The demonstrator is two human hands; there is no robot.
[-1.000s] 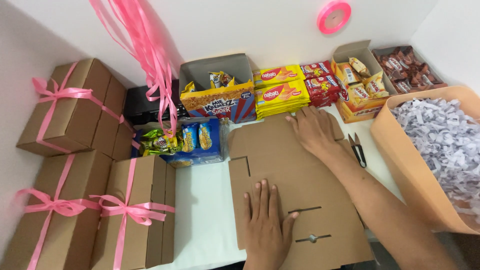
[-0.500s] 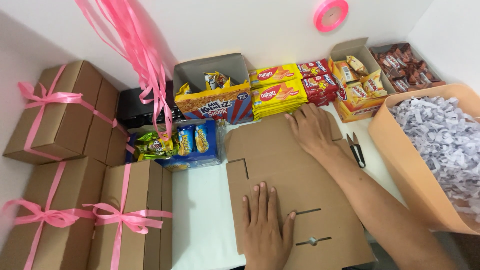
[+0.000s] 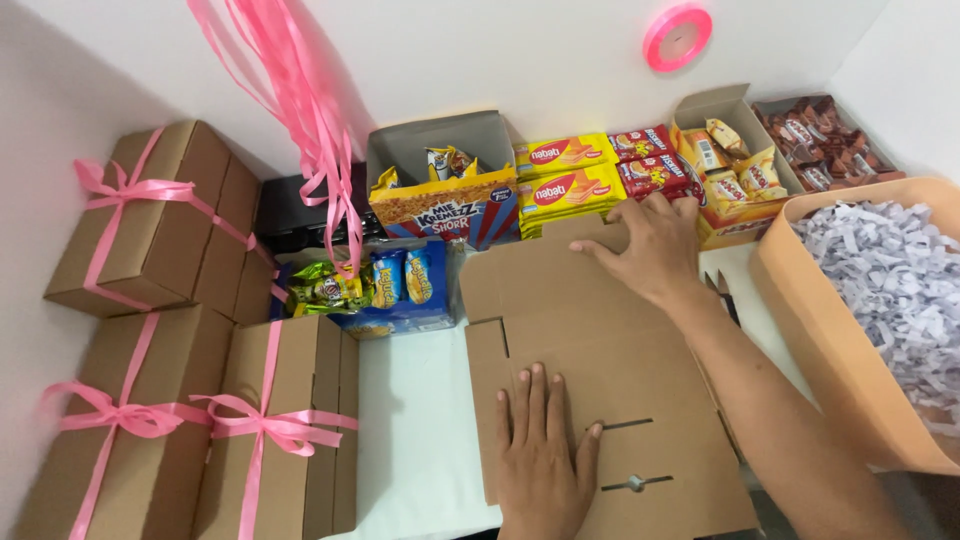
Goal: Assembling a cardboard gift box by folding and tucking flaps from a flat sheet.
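the left hand [image 3: 542, 462] lies flat, palm down and fingers spread, on the near part of the flat cardboard box blank [image 3: 600, 380], gripping nothing. the right hand [image 3: 650, 245] presses open-palmed on its far edge, fingers loosely spread, holding nothing. the brown blank, die-cut with slots and flaps, lies unfolded on the white table [image 3: 410, 440] before the snack packs [image 3: 570, 180].

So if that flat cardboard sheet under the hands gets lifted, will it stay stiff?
The flat cardboard sheet probably flexes along its creases and slots. It looks thin, so likely light. Both the left hand and right hand press it flat.
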